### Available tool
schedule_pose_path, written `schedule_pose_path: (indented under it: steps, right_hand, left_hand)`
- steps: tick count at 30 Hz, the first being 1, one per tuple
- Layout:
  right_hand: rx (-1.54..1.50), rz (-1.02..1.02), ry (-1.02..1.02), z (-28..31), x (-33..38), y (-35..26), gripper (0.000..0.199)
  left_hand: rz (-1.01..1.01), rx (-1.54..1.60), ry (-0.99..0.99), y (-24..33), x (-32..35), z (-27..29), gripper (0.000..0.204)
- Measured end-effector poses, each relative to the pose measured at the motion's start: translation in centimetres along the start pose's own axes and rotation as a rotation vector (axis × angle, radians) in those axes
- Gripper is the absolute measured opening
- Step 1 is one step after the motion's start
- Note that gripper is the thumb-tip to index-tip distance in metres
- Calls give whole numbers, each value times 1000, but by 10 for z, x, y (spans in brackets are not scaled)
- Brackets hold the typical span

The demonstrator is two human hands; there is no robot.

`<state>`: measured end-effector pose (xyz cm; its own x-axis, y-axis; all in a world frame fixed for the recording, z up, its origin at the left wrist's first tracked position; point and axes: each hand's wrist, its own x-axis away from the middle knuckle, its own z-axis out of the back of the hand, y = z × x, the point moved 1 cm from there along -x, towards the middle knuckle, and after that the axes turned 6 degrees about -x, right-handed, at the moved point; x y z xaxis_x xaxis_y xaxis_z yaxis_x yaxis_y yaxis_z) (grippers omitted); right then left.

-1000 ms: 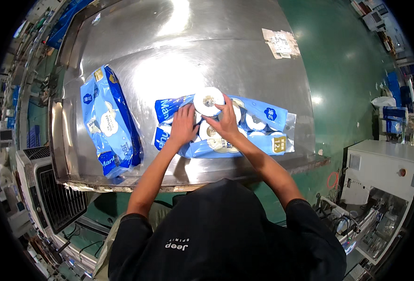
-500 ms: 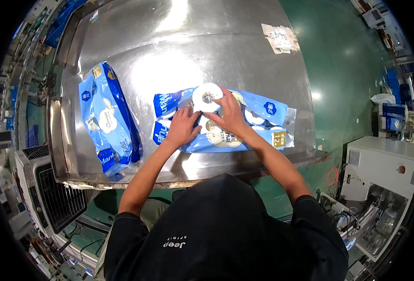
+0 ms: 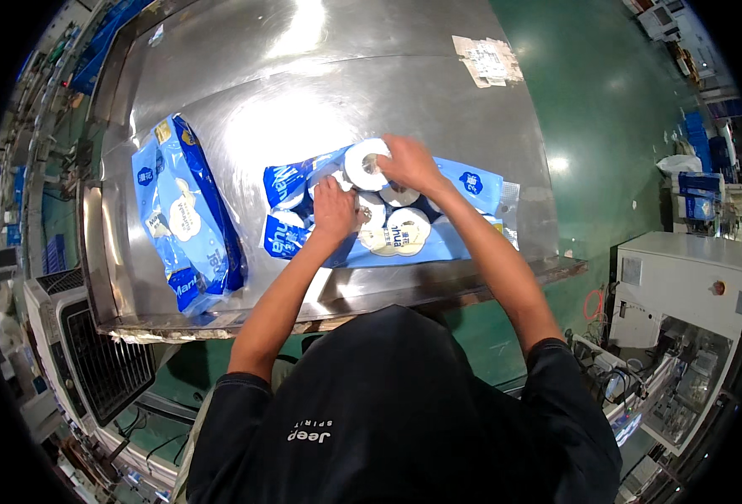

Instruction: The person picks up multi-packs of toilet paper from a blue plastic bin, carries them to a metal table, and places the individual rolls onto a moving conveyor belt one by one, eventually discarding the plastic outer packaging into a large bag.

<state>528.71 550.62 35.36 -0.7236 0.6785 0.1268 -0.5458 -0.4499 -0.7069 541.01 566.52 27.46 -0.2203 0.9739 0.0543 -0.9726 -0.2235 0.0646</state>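
Note:
A blue plastic multipack wrapper (image 3: 463, 189) lies opened on the steel table (image 3: 304, 92), with several white toilet paper rolls (image 3: 404, 231) showing inside it. My right hand (image 3: 409, 164) grips one white roll (image 3: 364, 164) at the wrapper's upper edge. My left hand (image 3: 335, 210) presses flat on the rolls and wrapper just below that roll. Both forearms reach up from the lower edge.
A second, sealed blue pack of rolls (image 3: 186, 214) lies at the table's left. A taped paper label (image 3: 488, 60) sticks to the far right of the table. A white machine cabinet (image 3: 681, 286) stands to the right on the green floor; a vented unit (image 3: 94, 353) sits lower left.
My right hand has carried the loose roll a little up and left over the wrapper. My left hand has slid slightly right onto the rolls.

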Motion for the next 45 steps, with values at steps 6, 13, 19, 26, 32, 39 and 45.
schedule_pose_path:
  steps: [6, 13, 19, 26, 32, 39, 45]
  right_hand:
    - [-191, 6, 263, 32, 50, 27, 42]
    - [-662, -233, 237, 18, 97, 42, 47]
    - [-43, 131, 284, -56, 59, 30, 38]
    - [672, 93, 193, -103, 38, 26, 29]
    - [704, -17, -19, -100, 33, 29, 54]
    - [382, -292, 100, -126, 22, 37, 49]
    - [-166, -189, 194, -77, 49, 21, 50]
  left_hand:
    - [-40, 171, 148, -25, 4, 28, 42]
    - [292, 486, 319, -54, 103, 151, 47]
    - [615, 501, 564, -96, 200, 158, 40]
    - [726, 564, 470, -80, 251, 122, 41]
    - [648, 601, 370, -60, 247, 115, 44]
    - [374, 598, 361, -61, 240, 92, 46]
    - [299, 680, 76, -104, 232, 110, 44]
